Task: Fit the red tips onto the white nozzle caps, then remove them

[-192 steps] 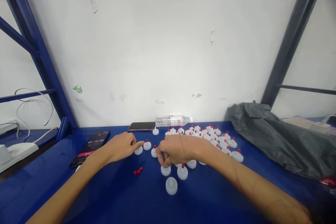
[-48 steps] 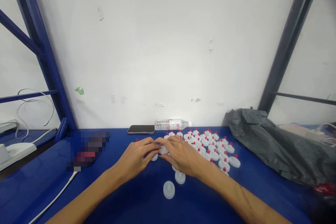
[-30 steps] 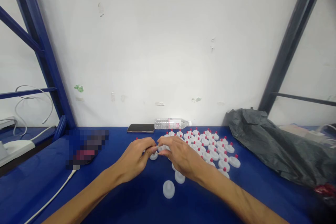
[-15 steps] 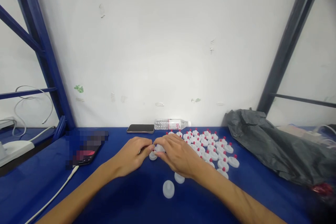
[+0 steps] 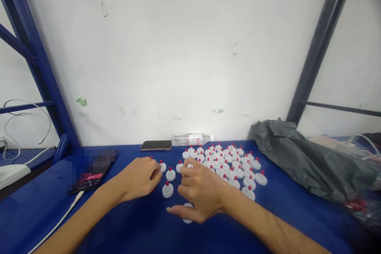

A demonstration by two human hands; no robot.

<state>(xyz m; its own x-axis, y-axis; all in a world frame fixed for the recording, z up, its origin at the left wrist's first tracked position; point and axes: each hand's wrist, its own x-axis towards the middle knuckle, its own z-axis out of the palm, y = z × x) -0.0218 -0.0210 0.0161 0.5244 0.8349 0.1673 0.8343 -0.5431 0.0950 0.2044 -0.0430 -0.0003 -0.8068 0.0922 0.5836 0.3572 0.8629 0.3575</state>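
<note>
My left hand [image 5: 139, 178] is over the blue table, fingers curled and thumb close to the index finger. Whatever it may hold is hidden. Beside its fingertips stands a white round cap with a red tip [image 5: 168, 190], and another red-tipped cap [image 5: 170, 174] is just behind. My right hand [image 5: 196, 190] has its thumb stretched out away from its bent fingers. Partly covered by that thumb, a white cap [image 5: 187, 220] lies under the hand; its top is hidden. Many more red-tipped caps [image 5: 249, 183] crowd together behind and right of my right hand.
At the wall lie a dark phone [image 5: 156, 145] and a clear plastic bottle [image 5: 192, 139] on its side. Another phone [image 5: 93, 174] with a white cable [image 5: 59, 226] is at left. A dark grey plastic bag [image 5: 309, 166] covers the right side of the blue table [image 5: 143, 230].
My hands, close together around a cap before, are now apart. The right hand has come nearer to me and spread its thumb. Red-tipped caps now show between the hands. The view has shifted slightly.
</note>
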